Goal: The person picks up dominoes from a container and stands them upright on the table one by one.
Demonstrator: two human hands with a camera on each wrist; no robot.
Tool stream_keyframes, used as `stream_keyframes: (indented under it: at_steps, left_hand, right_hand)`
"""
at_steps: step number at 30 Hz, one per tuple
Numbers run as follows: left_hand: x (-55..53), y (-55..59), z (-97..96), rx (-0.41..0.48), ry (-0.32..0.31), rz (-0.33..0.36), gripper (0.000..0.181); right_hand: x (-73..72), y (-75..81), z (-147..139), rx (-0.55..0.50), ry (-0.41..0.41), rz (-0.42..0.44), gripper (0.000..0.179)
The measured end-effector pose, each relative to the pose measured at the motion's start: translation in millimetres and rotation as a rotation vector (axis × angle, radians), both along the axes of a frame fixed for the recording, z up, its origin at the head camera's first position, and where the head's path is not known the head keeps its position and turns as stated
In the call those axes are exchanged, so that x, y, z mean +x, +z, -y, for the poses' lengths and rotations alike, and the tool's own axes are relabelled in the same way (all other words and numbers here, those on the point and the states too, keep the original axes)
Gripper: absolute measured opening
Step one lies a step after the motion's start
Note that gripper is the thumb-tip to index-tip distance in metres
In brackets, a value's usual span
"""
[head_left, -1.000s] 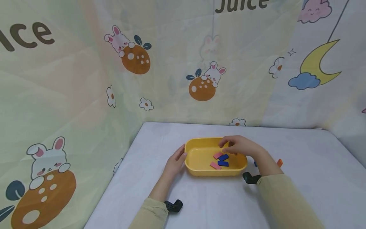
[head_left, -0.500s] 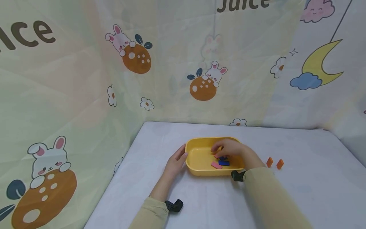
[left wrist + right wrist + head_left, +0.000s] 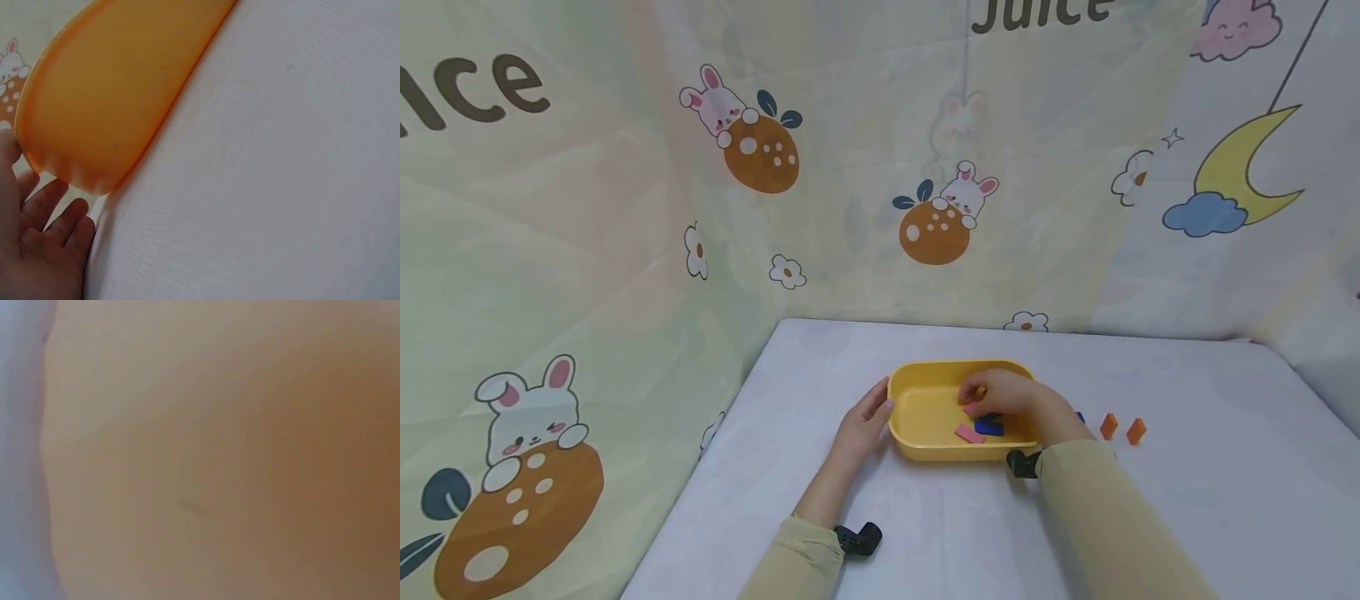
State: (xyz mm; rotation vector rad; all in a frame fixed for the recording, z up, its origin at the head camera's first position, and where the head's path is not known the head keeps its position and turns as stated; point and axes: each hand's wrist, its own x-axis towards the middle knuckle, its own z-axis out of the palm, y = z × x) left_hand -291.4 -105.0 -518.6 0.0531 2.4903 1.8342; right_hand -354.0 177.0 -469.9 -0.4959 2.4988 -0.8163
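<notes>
A yellow tray [image 3: 917, 417] stands on the white table. At its left end my left hand [image 3: 859, 423] touches the outer wall with relaxed fingers; the left wrist view shows the thumb and fingertips against the tray's end [image 3: 94, 112]. My right hand [image 3: 1003, 393] is inside the tray, fingers curled, pinching a pink block [image 3: 970, 409]. Just below lie another pink block [image 3: 969, 433] and a blue block [image 3: 989, 428], with a second blue block partly hidden behind the hand. Blurred skin fills most of the right wrist view.
To the right of the tray, two orange blocks [image 3: 1108, 426] stand on the table. A bit of blue [image 3: 1080, 417] shows beside the right wrist, mostly covered. A printed cloth wall [image 3: 850, 167] rises behind and left of the table [image 3: 940, 525].
My right hand has come left and lower in the tray, and its fingers have closed on the pink block. Both orange blocks now show fully beyond the wrist. My left hand stays put.
</notes>
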Motion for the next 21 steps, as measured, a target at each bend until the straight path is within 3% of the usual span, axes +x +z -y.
stream_keyframes:
  at_steps: [12, 18, 21]
  left_hand:
    - [2.0, 2.8, -0.1, -0.006, 0.002, 0.003, 0.047]
    - [2.4, 2.5, 0.5, 0.007, -0.003, -0.008, 0.048]
    - [2.9, 2.9, 0.9, 0.01, -0.007, -0.017, 0.048]
  right_hand:
    - [3.9, 1.5, 2.3, 0.028, 0.007, -0.036, 0.009]
    - [7.5, 3.4, 6.4, 0.007, -0.041, 0.0, 0.01]
    - [8.1, 5.4, 8.6, 0.014, -0.047, -0.035, 0.011]
